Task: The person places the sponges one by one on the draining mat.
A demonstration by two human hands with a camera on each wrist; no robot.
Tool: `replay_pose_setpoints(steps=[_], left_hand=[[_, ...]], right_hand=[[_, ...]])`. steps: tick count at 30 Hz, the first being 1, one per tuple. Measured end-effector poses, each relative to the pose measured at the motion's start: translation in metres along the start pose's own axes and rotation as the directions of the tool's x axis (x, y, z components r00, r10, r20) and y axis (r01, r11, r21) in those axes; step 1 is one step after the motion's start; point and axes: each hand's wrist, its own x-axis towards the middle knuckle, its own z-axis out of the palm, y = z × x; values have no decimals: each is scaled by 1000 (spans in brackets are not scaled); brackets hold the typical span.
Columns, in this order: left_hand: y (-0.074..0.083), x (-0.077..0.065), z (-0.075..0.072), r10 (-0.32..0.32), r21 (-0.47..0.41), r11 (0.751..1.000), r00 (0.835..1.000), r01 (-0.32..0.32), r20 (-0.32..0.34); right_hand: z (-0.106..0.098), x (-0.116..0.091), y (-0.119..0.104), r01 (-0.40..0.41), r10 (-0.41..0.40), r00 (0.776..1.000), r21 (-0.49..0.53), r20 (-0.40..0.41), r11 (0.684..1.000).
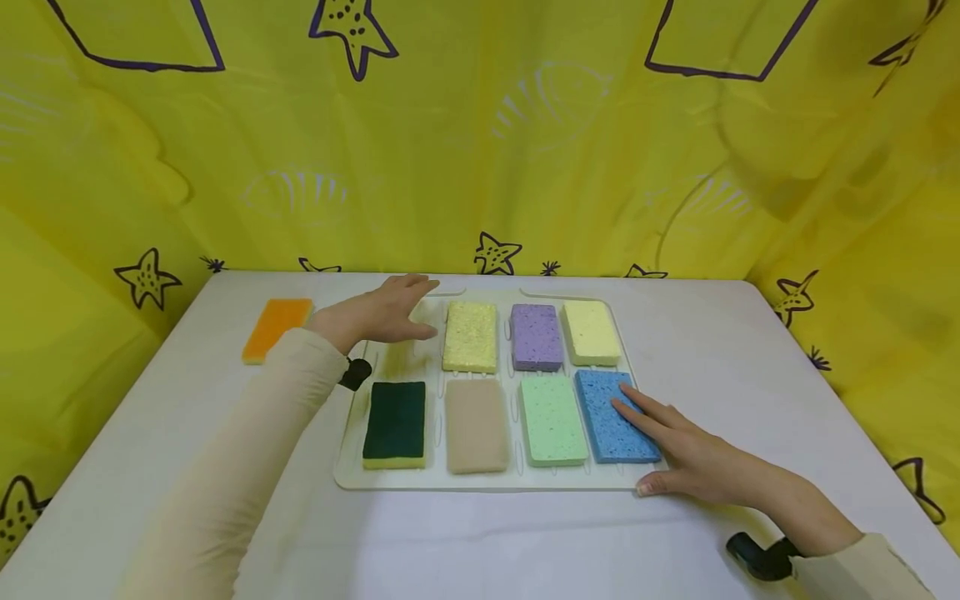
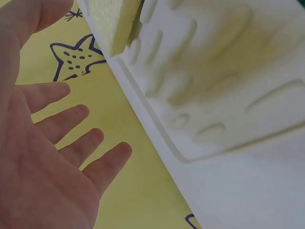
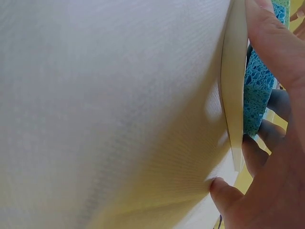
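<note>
My left hand (image 1: 378,312) hovers over the back left part of a pale plastic tray (image 1: 480,482), fingers extended and spread. In the left wrist view its palm (image 2: 52,176) holds nothing. My right hand (image 1: 697,458) lies at the tray's front right corner. Its fingers rest on a blue sponge (image 1: 611,417), with the thumb by the tray's front edge. The right wrist view shows the blue sponge (image 3: 257,90) beside the fingers, partly hidden by them. Apart from the tray, an orange sponge (image 1: 276,329) lies on the table left of my left hand.
The tray's back row holds a speckled yellow sponge (image 1: 470,337), a purple one (image 1: 536,333) and a pale yellow one (image 1: 591,332). In front lie a dark green-topped sponge (image 1: 395,421), a beige one (image 1: 476,425) and a mint one (image 1: 553,421). A yellow curtain (image 1: 450,167) hangs behind the white table (image 1: 300,542).
</note>
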Motion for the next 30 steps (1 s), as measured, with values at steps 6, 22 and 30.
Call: replay_pose_setpoints(steps=[6, 22, 30], left_hand=[[-17, -14, -1, -9, -16, 1000, 999, 9, -46], [-45, -45, 6, -39, -6, 999, 990, 38, -135], [-64, -59, 10, -81, 5, 997, 979, 83, -187]], right_hand=[[2, 0, 0, 12, -12, 1000, 5, -8, 1000], [3, -2, 2, 37, -37, 999, -22, -20, 999], [3, -1, 0, 12, -12, 1000, -2, -11, 1000]])
